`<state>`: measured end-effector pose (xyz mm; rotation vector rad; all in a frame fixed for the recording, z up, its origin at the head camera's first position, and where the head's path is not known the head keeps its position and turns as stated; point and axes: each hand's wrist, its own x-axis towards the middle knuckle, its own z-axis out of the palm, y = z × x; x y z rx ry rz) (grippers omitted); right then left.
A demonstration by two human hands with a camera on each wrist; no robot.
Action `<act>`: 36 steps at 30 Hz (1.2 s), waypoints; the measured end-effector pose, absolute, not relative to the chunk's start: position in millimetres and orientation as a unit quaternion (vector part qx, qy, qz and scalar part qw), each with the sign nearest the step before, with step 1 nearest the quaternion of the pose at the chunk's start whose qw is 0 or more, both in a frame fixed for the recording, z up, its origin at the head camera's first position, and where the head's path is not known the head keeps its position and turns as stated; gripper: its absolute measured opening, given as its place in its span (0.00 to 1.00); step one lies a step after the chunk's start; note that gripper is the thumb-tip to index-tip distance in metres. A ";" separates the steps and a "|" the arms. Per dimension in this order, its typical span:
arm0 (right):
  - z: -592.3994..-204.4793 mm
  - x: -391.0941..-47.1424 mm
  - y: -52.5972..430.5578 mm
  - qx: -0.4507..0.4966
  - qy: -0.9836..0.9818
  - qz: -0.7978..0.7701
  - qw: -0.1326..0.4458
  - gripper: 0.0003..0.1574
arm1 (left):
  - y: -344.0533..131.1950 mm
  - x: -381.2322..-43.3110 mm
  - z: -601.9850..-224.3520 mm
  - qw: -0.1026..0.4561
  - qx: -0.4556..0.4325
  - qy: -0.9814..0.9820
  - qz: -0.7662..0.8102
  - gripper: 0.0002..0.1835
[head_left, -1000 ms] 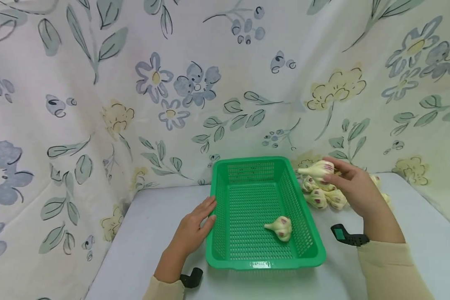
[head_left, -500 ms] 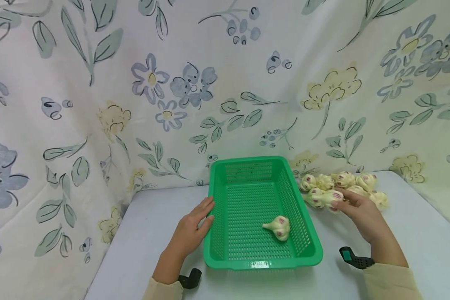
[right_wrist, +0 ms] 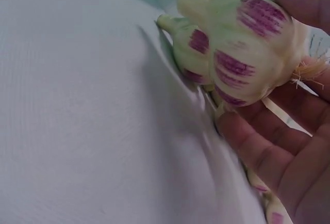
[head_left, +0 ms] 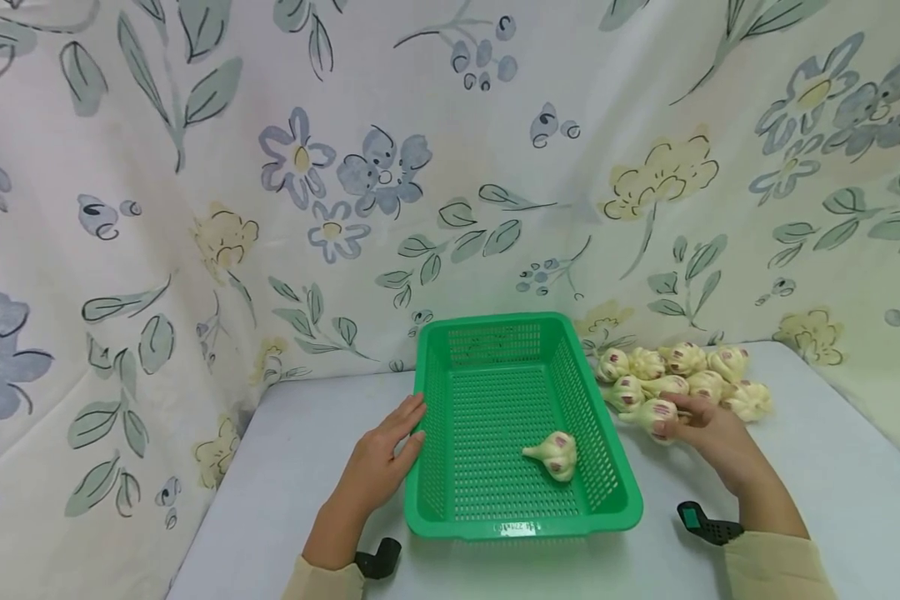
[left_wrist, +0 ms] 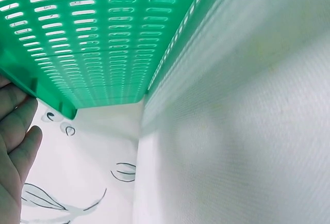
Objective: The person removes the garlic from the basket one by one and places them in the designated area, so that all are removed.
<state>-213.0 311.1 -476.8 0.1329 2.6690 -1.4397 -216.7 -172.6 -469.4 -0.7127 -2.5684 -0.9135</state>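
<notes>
My right hand (head_left: 720, 440) pinches a garlic bulb (head_left: 656, 419) at the near edge of a cluster of garlic. The right wrist view shows this purple-streaked bulb (right_wrist: 252, 53) between thumb and fingers, its stem pointing away from the palm and its roots toward it. Another bulb (right_wrist: 190, 48) lies close behind it. My left hand (head_left: 381, 460) rests with extended fingers against the left rim of a green perforated plastic basket (head_left: 525, 529). One garlic bulb (head_left: 557, 456) lies inside, near the basket's right front corner.
Several garlic bulbs (head_left: 686, 358) are bunched on the white table (head_left: 307, 467), to the right of the basket. A flower-patterned cloth (head_left: 450, 150) hangs behind the table. Each wrist wears a small black camera (head_left: 378, 558).
My right hand has brought the held garlic down from above the cluster to its near edge, shifting slightly left in the last half second. The left hand stays on the basket rim.
</notes>
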 end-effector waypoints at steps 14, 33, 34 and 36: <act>-480.9 -212.7 306.3 0.018 0.902 -0.428 0.051 0.50 | -171.6 -215.7 -467.5 0.153 -0.245 -0.904 -0.316 0.24; -473.3 -210.0 307.4 0.020 0.927 -0.373 0.042 0.52 | -171.8 -215.1 -467.7 0.154 -0.250 -0.900 -0.321 0.23; -473.2 -210.0 308.0 0.019 0.927 -0.372 0.039 0.51 | -171.8 -215.3 -467.9 0.154 -0.251 -0.900 -0.321 0.23; -472.8 -209.6 308.9 0.019 0.929 -0.369 0.034 0.50 | -172.0 -215.5 -468.2 0.154 -0.251 -0.900 -0.322 0.23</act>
